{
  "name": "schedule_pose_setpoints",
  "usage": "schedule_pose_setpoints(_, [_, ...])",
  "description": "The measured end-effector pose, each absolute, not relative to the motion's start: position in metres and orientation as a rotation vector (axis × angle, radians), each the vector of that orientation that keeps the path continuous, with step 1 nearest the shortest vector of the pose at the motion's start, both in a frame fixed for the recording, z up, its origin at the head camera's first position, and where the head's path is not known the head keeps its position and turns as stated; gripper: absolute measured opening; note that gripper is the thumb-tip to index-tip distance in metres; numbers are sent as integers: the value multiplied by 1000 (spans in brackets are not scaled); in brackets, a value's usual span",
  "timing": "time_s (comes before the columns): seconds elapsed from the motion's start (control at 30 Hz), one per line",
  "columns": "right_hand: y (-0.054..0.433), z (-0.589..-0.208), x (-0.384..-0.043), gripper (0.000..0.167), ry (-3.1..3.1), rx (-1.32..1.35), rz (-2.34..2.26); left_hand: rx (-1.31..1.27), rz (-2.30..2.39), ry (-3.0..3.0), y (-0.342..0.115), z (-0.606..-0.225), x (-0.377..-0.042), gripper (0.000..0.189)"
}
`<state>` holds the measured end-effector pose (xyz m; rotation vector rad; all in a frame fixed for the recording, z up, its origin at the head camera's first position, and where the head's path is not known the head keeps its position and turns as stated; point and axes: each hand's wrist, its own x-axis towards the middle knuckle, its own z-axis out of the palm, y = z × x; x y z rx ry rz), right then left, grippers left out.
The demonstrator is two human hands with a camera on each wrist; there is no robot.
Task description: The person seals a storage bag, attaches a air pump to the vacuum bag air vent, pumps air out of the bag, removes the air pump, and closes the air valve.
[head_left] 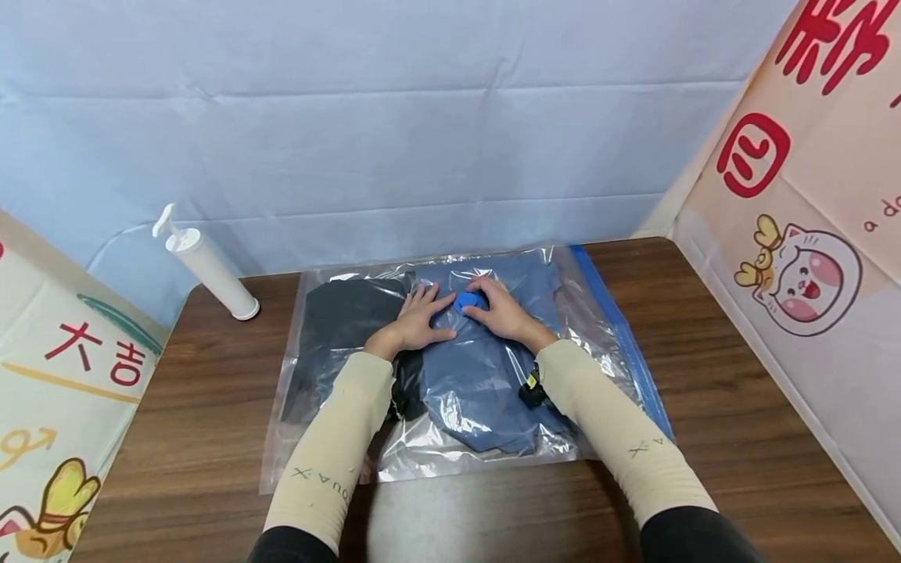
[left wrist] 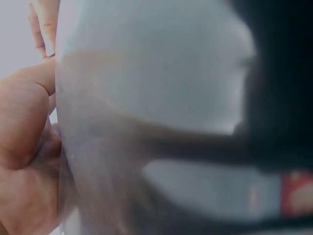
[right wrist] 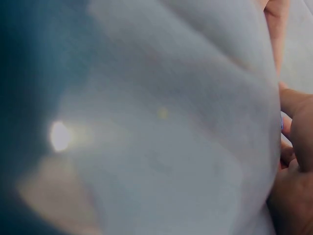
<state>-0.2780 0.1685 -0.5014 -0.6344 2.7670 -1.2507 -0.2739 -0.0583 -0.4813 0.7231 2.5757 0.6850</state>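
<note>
A dark brown wood-grain counter (head_left: 746,375) fills the lower half of the head view, a bright glare on its front edge at bottom centre. Behind it, a creased pale blue cloth (head_left: 394,141) covers the top of the frame. A printed cream hanging (head_left: 42,313) with red characters stands at the left edge, and a pinkish printed hanging (head_left: 774,250) with a round cartoon face at the right.

In the middle of the frame, a clear plastic bag (head_left: 415,467) lies flat on the counter, its blue closure strip (head_left: 626,336) along the right side. Inside are black fabric (head_left: 345,320) on the left and blue fabric (head_left: 479,391) centre-right. The left hand (head_left: 418,319) rests on the bag with its fingers spread wide. The right hand (head_left: 503,311), just beside it, pinches a round blue cap (head_left: 468,302) on the bag between thumb and finger. A white hand pump (head_left: 218,274) stands at the counter's far left corner, left of centre in the frame. Both wrist views are mostly blurred plastic.
</note>
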Motion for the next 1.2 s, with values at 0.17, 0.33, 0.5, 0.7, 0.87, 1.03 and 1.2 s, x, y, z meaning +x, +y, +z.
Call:
schedule_pose_setpoints(0.17, [167, -502, -277, 37, 2791, -644, -1221, 728, 709, 2573, -60, -481, -273, 76])
schedule_pose_setpoints(0.33, [165, -503, -278, 35, 2806, -663, -1182, 719, 716, 2568, -60, -484, -273, 77])
schedule_pose_setpoints(0.5, [165, -503, -278, 32, 2809, -664, -1185, 716, 725, 2568, -60, -485, -274, 77])
schedule_pose_setpoints(0.7, [166, -502, -278, 29, 2809, -648, -1161, 715, 716, 2566, -59, -485, -275, 77])
schedule_pose_setpoints(0.87, [166, -500, -276, 28, 2804, -629, -1150, 720, 706, 2565, -58, -483, -275, 76])
schedule_pose_setpoints(1.03, [166, -500, -277, 28, 2803, -609, -1139, 714, 700, 2564, -57, -481, -275, 77])
schedule_pose_setpoints(1.2, [166, -500, -278, 28, 2800, -605, -1124, 712, 691, 2568, -58, -482, -275, 77])
